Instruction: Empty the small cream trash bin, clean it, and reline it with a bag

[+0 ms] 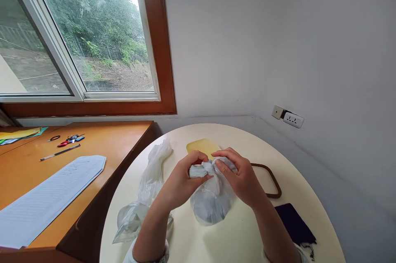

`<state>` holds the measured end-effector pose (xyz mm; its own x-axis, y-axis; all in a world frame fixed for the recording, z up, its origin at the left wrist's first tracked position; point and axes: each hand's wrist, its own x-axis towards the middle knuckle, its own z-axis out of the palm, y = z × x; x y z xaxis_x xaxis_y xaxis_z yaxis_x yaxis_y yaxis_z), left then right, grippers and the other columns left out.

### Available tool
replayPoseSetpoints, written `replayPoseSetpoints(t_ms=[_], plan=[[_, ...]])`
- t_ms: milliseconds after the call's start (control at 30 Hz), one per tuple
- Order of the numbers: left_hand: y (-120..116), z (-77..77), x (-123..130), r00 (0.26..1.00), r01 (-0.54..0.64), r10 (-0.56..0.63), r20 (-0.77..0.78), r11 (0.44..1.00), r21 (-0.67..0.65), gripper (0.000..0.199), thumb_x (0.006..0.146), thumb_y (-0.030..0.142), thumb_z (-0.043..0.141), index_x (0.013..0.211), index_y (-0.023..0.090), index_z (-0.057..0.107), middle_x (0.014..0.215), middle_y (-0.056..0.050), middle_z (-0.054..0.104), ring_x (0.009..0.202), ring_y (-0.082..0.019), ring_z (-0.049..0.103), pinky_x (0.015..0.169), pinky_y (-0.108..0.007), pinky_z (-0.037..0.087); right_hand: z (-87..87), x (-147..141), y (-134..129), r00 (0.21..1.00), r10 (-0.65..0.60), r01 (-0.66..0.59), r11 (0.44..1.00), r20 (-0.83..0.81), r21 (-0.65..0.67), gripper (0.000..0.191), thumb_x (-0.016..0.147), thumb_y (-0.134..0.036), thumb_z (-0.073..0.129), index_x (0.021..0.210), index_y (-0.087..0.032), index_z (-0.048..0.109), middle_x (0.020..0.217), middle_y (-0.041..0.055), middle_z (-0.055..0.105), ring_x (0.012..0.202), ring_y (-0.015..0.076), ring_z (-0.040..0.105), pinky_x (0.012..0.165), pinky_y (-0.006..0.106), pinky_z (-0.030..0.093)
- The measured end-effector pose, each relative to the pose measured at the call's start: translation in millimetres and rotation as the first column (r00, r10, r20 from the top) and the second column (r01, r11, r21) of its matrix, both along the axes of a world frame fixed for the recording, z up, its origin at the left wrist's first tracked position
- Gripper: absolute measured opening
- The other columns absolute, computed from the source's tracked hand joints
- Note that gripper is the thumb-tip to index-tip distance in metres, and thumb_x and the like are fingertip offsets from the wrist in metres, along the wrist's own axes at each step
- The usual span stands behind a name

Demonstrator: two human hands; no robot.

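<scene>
A white, filmy plastic bag (213,207) with a rounded bottom rests on the round table; its contents show only as a dim bluish-grey shape. The top is gathered into a twisted knot. My left hand (185,178) pinches one gathered end of the bag, thumb below and fingers above. On the other side of the knot, my right hand (236,172) has its thumb and fingers closed on the plastic. Behind the hands lies a pale yellow flat piece (201,145), partly covered by them.
Crumpled clear plastic bags (151,176) lie on the left of the round table (241,238). At right are a brown rounded frame (275,178) and a dark drawstring pouch (292,223). The wooden desk (123,147) holds papers (55,197), a pen (60,152) and keys (72,139).
</scene>
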<state>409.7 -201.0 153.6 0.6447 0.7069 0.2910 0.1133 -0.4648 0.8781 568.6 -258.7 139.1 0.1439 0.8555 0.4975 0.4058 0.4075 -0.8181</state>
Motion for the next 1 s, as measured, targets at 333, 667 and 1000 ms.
replayPoseSetpoints(t_ms=[333,667,1000], plan=[[-1.4,2.2,-3.5,1.0,0.01,-0.01,0.001,0.999,0.052,0.015,0.076,0.023,0.059,0.087,0.02,0.049,0.087,-0.002,0.052,0.081,-0.016,0.049,0.071,-0.026,0.041,-1.3,-0.1,0.5,0.995,0.058,-0.052,0.996,0.077,-0.077,0.021,0.086,-0.028,0.045,0.069,-0.019,0.053,0.067,-0.0009,0.054,0.063,0.0115,0.048,0.058,0.023,0.041],[0.1,1.1,-5.2,0.998,0.067,-0.067,-0.001,0.998,-0.007,0.013,0.085,0.03,0.047,0.084,0.017,0.051,0.083,-0.004,0.054,0.083,-0.016,0.052,0.078,-0.03,0.044,-5.5,-5.4,0.7,0.989,-0.083,0.092,0.993,0.126,-0.068,0.017,0.085,-0.027,0.045,0.071,-0.019,0.051,0.063,-0.003,0.052,0.058,0.0103,0.044,0.054,0.021,0.035],[-1.7,1.7,-2.5,0.989,0.145,-0.145,0.014,0.989,-0.014,0.02,0.069,0.001,0.045,0.078,0.019,0.045,0.085,0.0,0.052,0.083,-0.013,0.05,0.08,-0.027,0.043,-8.0,-8.3,-0.4,0.998,-0.045,0.04,0.992,-0.04,-0.118,0.01,0.082,-0.024,0.047,0.073,-0.02,0.05,0.056,-0.0051,0.048,0.048,0.0092,0.043,0.047,0.02,0.036]])
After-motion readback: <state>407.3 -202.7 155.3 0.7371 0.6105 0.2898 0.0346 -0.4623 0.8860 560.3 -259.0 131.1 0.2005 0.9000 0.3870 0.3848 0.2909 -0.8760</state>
